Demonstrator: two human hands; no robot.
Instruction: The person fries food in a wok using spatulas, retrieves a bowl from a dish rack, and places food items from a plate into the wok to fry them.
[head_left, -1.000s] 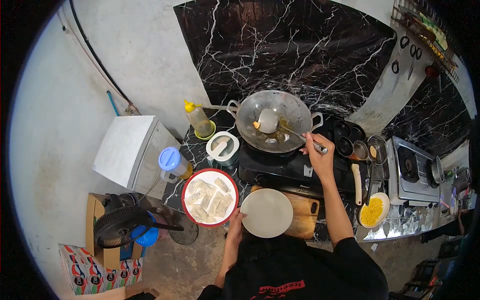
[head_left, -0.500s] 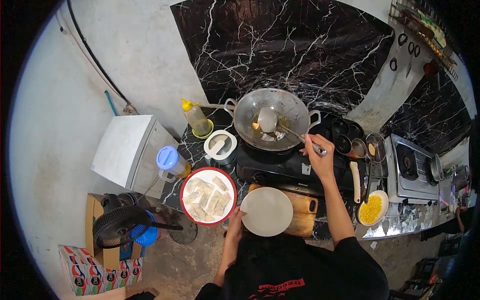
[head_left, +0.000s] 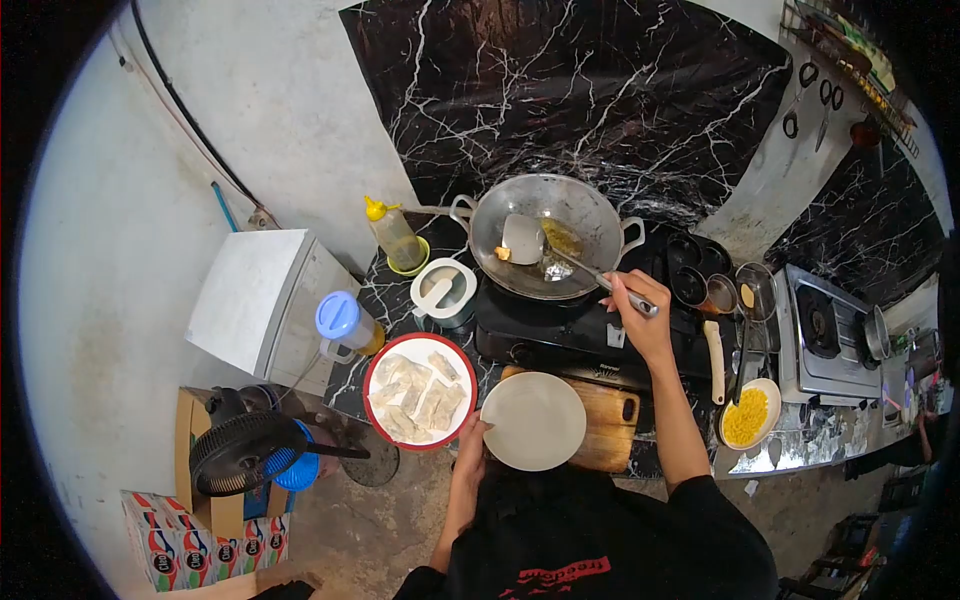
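My right hand (head_left: 640, 310) is closed round the handle of a metal spatula (head_left: 524, 240), whose wide blade is inside the wok (head_left: 490, 205). A small browned piece of food (head_left: 502, 254) sits at the blade's left edge, and a little oil (head_left: 562, 238) shows in the wok. My left hand (head_left: 472, 445) grips the left rim of a pale plate (head_left: 534, 422), which has nothing on it and is held near my body. To its left stands a red-rimmed white plate (head_left: 421, 342) with several pale, floury wrapped pieces (head_left: 440, 405).
The wok rests on a black gas stove (head_left: 560, 345). A wooden board (head_left: 608, 430) lies partly under the pale plate. Left are a lidded jar (head_left: 443, 290), a yellow-capped bottle (head_left: 395, 240) and a blue-lidded jug (head_left: 340, 318). Right are a bowl of yellow bits (head_left: 745, 420) and another stove (head_left: 830, 340).
The spatula blade has shifted left and slightly down in the wok, with the browned piece at its edge. My left hand and the pale plate stay nearly still.
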